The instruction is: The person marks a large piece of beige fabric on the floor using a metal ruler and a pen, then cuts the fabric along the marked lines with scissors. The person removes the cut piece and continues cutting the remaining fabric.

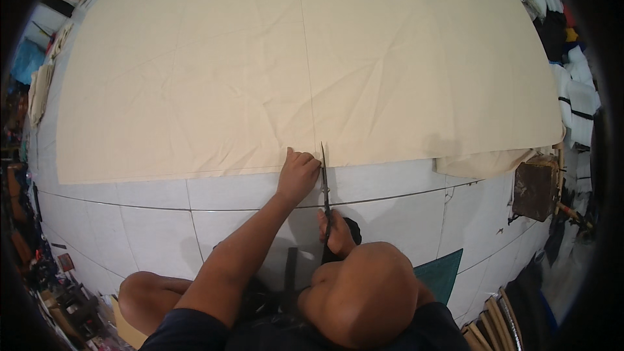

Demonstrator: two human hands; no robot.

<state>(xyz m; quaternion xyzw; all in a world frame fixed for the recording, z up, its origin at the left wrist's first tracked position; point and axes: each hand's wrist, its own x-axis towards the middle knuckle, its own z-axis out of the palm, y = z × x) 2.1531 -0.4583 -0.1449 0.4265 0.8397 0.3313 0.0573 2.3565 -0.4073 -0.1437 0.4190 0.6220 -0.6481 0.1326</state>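
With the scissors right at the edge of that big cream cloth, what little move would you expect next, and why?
Probably closing the scissors for a first snip. Their tip sits at the cream cloth's near edge on a faint straight line running up it, and the left hand pins the edge beside them, while the right hand grips the handles.

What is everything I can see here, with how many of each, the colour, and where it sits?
Cloth sheet: one, cream, spread over the floor, filling the upper picture, a line drawn down its middle.
Scissors: one pair, dark, blades at the cloth's near edge on that line.
Tiled floor: white, under and in front of the cloth.
Teal piece: one, on the floor lower right.
Brown box-like thing: one, right of the cloth's corner.
Piled fabrics: several, white and black, right edge.
Clutter: mixed colours, left edge.
Left hand: pressing the cloth's edge beside the blades.
Right hand: gripping the scissors' handles.
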